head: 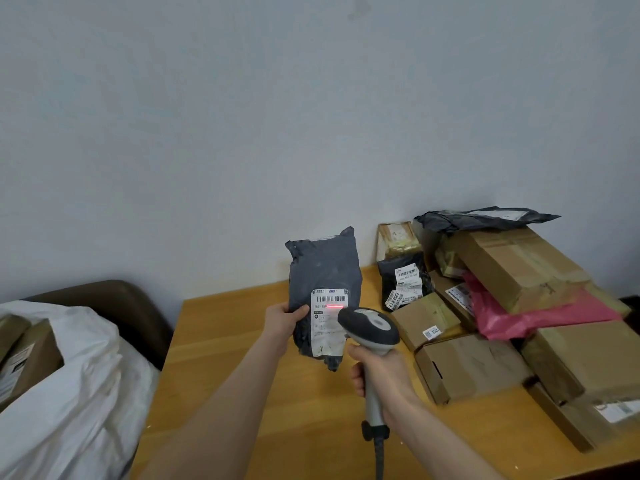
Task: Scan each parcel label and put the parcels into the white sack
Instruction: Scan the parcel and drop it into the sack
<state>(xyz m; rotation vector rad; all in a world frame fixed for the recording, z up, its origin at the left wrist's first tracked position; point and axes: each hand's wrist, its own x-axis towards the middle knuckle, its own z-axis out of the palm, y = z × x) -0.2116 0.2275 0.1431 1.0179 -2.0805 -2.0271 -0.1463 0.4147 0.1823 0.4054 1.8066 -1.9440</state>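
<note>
My left hand grips a dark grey plastic mailer parcel by its left edge and holds it upright above the table. A white shipping label faces me, and a red scan line lies across its barcode. My right hand grips the handle of a grey barcode scanner, whose head points at the label from just to its right. The white sack stands open at the left with cardboard boxes inside.
A pile of parcels fills the right of the wooden table: several cardboard boxes, a pink mailer, a small black mailer and a dark mailer on top. A brown chair back stands behind the sack. The scanner's cable hangs toward me.
</note>
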